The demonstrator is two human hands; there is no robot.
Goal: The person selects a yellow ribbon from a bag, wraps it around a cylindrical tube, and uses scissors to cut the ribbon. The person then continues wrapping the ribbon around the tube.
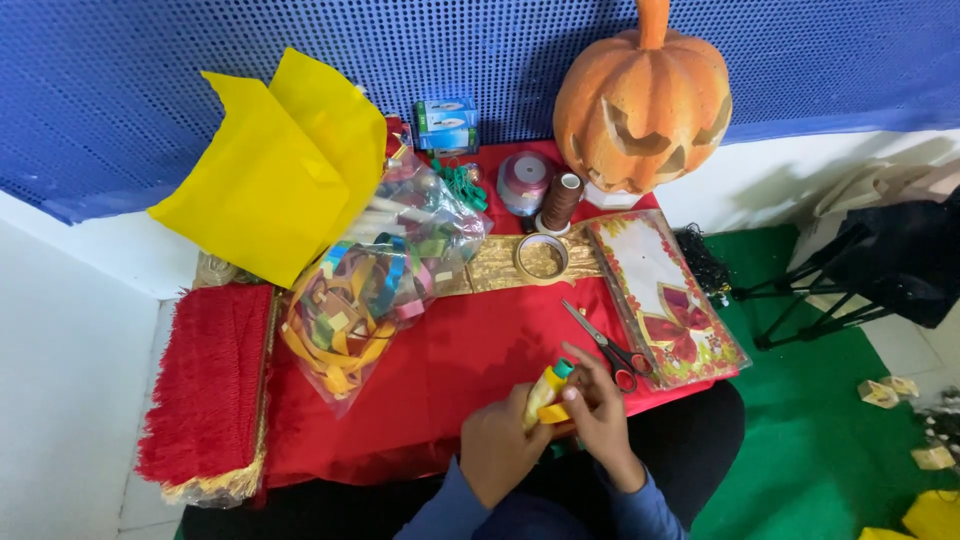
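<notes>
Low centre of frame, over the red cloth (pixel 440 380), left hand (pixel 497 447) and right hand (pixel 600 415) both clamp a small yellow glue bottle (pixel 546 393), probably light, slick plastic, best pinched mid-body below its green cap (pixel 563 368).

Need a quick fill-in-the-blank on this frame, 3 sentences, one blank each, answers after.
1. Both hands, left hand and right hand, hold a small yellow bottle with a ____ cap.
2. The scissors lying on the red cloth have ____ handles.
3. The carved pumpkin at the back of the table is ____ in colour.

Missing words: green; red; orange
</notes>
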